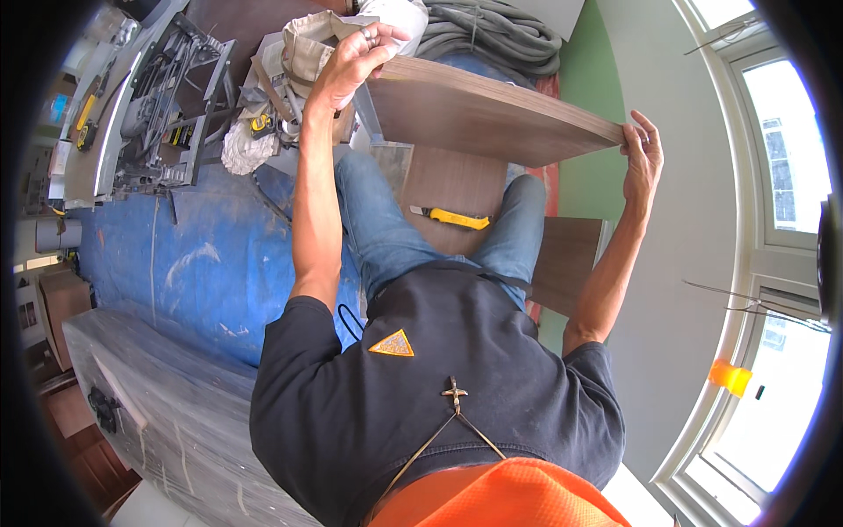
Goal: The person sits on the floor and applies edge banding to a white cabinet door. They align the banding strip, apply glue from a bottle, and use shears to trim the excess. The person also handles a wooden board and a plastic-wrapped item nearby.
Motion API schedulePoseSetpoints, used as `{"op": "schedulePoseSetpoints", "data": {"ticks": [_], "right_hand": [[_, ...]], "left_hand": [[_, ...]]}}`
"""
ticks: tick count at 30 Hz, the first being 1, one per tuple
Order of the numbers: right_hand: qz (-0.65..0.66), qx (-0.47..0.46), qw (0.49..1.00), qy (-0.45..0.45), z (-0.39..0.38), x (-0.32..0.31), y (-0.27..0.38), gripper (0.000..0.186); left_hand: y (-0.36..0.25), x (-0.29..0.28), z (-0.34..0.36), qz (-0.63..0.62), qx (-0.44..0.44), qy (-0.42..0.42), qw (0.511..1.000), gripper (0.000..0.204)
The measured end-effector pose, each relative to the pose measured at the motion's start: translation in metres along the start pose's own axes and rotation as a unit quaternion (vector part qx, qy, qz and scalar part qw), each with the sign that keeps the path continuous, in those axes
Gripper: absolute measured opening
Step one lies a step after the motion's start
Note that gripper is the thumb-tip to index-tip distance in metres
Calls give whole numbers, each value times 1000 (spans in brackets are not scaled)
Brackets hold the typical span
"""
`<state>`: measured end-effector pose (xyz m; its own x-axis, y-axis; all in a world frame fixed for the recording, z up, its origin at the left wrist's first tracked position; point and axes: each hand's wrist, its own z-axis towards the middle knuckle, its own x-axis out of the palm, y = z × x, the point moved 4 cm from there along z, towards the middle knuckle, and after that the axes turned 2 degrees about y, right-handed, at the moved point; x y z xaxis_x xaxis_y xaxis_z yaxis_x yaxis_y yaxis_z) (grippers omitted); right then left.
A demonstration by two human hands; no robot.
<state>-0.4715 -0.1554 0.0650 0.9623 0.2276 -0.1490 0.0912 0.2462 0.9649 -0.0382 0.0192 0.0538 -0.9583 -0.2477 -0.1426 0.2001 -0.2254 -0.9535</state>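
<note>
A brown wood-grain board is held up in front of me, spanning from one hand to the other. At its left end is my left hand, with the fingers curled at the upper corner. My right hand pinches the right end, thumb and fingers at the corner. Below, between my knees, a yellow utility knife rests on another brown panel, its blade end toward the left. A metal strip shows beneath the board's left end.
To the left, a metal rack holds tools, and a yellow tape measure lies by a canvas bag. Coiled grey hose lies beyond the board. A brown panel stands near the right wall and windows. Blue sheeting covers the floor.
</note>
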Motion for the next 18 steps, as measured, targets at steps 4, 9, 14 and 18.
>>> {"op": "schedulePoseSetpoints", "data": {"ticks": [4,9,14,18], "right_hand": [[-48,6,999,9,4,-2,-1,35],[-31,2,998,46,10,2,-2,38],[-29,-12,998,53,8,1,1,38],[-29,3,998,63,12,-4,1,37]], "left_hand": [[4,-4,1,-14,-25,-3,1000,23],[7,-8,1,-46,-32,2,998,22],[6,-7,1,-62,-26,-12,998,24],[5,-5,2,-123,-33,-7,992,21]]}}
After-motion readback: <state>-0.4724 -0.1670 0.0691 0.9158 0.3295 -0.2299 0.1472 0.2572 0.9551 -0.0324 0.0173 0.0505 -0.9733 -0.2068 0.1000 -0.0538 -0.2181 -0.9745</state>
